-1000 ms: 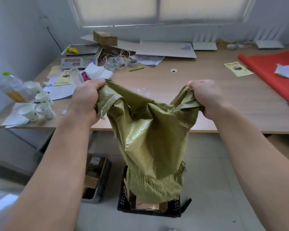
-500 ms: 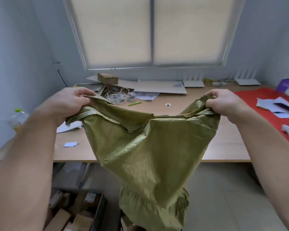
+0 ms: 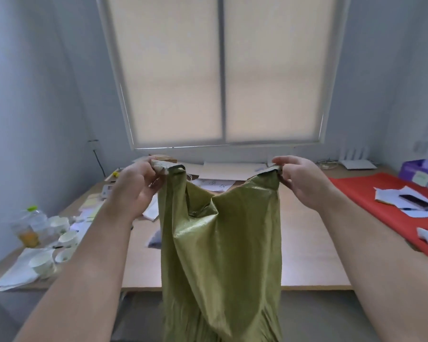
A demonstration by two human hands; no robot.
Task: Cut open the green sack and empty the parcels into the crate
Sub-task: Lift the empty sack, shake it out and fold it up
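Two corners of the green sack (image 3: 220, 243) are held up.
One is pinched by the left hand (image 3: 136, 191), the other by the right hand (image 3: 299, 178), at the counter's (image 3: 307, 243) near edge.

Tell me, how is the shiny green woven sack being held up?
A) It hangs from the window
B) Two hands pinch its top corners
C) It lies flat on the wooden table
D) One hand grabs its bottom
B: the left hand and the right hand each pinch a top corner of the shiny green woven sack, which hangs down between them.
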